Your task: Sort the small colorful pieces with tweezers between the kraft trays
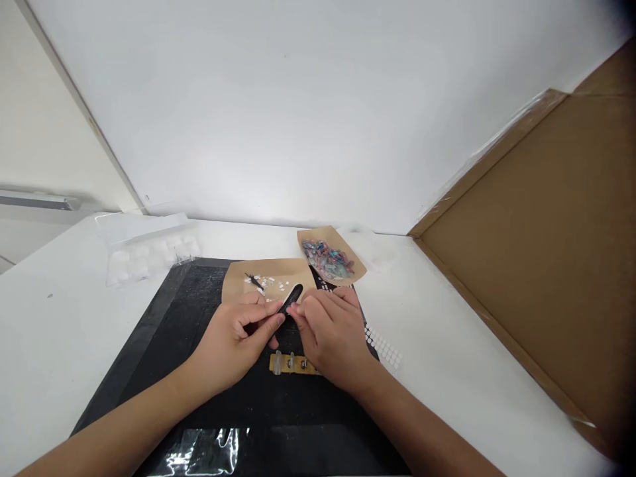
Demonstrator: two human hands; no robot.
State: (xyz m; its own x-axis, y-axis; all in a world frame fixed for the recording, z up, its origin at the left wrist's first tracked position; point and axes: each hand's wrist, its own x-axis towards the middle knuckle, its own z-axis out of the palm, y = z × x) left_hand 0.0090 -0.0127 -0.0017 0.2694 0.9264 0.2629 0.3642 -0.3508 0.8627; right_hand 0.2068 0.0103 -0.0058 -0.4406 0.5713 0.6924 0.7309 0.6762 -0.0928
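Note:
A black nail file with a rounded end slants up between my two hands. My left hand is closed, its thumb and fingers pinching the lower part of the file. Against the file's right side, my right hand is closed in a pinch; whatever its fingertips hold is too small and covered to make out. Just below the fingers lies a yellowish strip with clear nail tips and small metal pieces on it; its right end is hidden by my right hand.
Behind my hands, brown paper bears white scraps and a dark bit. A pouch of colourful nail tips lies beyond. White adhesive tabs sit right of the black mat. A clear compartment box stands left; cardboard rises right.

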